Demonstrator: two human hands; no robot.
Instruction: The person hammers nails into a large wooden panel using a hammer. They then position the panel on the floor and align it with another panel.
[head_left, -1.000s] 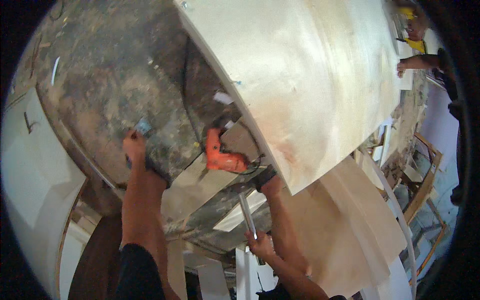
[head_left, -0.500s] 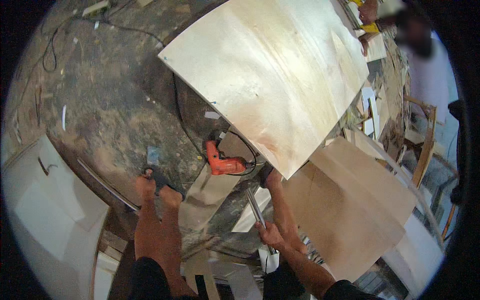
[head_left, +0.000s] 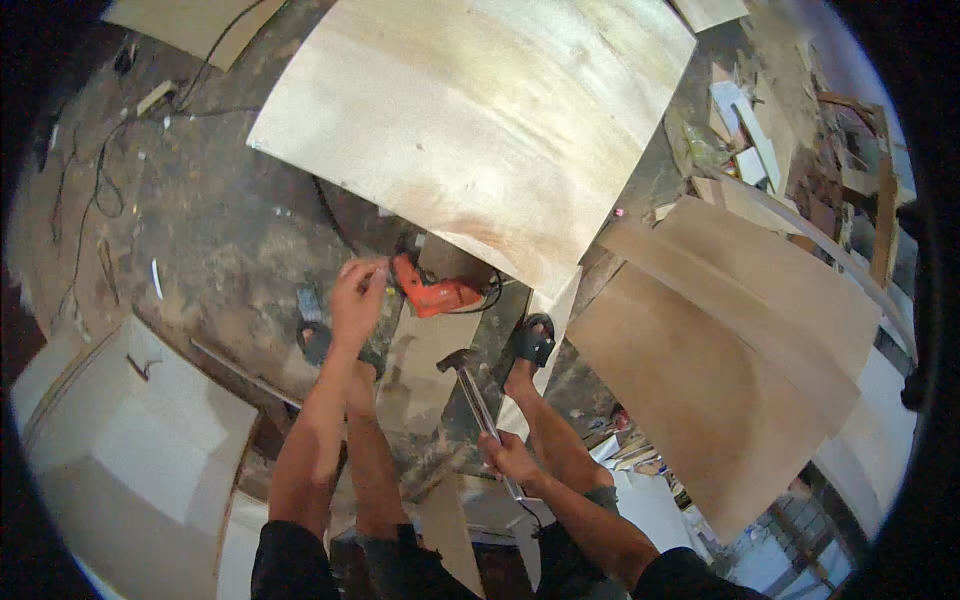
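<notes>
My right hand [head_left: 510, 457] is closed around the shaft of a claw hammer [head_left: 476, 400], its head up and away from me, above the floor between my legs. My left hand [head_left: 358, 292] is raised ahead of my left foot, fingers bent together in a pinch. Whatever sits between those fingertips is too small to make out. Just right of them an orange corded power drill [head_left: 436, 294] lies by the near edge of a large pale plywood sheet [head_left: 470, 130].
Brown boards [head_left: 700, 370] lie to the right, with wood scraps [head_left: 745, 130] beyond. At the left is a white panel [head_left: 140, 450]. A black cable [head_left: 95, 200] winds over the stained floor [head_left: 220, 220]. A narrow board [head_left: 415, 370] lies between my sandalled feet.
My left hand has moved forward and right, near the drill. The hammer has swung up and left, its head now showing. The view has shifted; the person at the far right is out of sight.
</notes>
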